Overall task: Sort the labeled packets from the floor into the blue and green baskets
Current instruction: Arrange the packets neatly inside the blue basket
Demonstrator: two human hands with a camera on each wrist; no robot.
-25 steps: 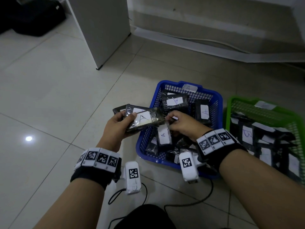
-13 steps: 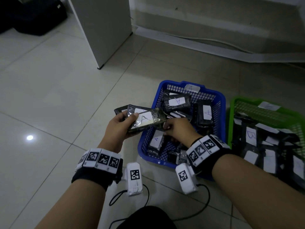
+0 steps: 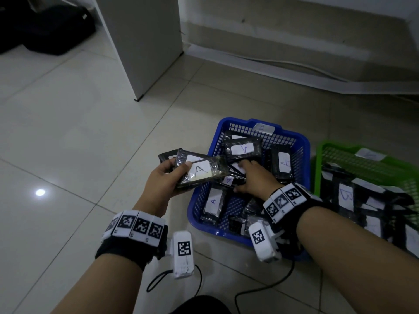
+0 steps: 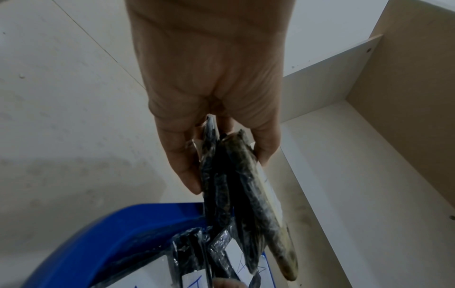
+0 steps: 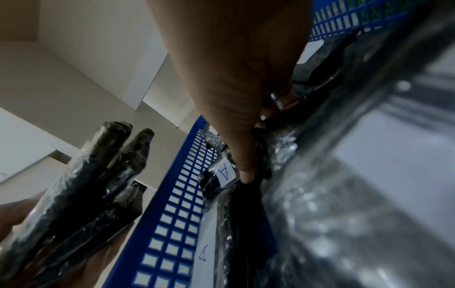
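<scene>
My left hand [image 3: 176, 166] grips a stack of black plastic-wrapped packets [image 3: 201, 171], top label "A", just outside the left rim of the blue basket [image 3: 213, 143]. In the left wrist view the stack [image 4: 246, 194] sits between thumb and fingers. My right hand [image 3: 247, 177] reaches into the blue basket and pinches another "A" packet [image 3: 227, 180] just under the stack. The right wrist view shows my thumb pressing that packet [image 5: 225, 173]. Several "A" packets lie in the blue basket. The green basket [image 3: 317, 159] to the right holds "B" packets [image 3: 345, 196].
A white cabinet panel [image 3: 145, 41] stands on the tiled floor behind and to the left, with a black bag [image 3: 49, 30] beyond it. Cables [image 3: 260, 291] trail on the floor near my wrists. A wall base runs behind the baskets.
My right hand has let go of the "A" packet it held upright; that packet now lies at the basket's near left. The hand has moved up to the stack and pinches another packet.
</scene>
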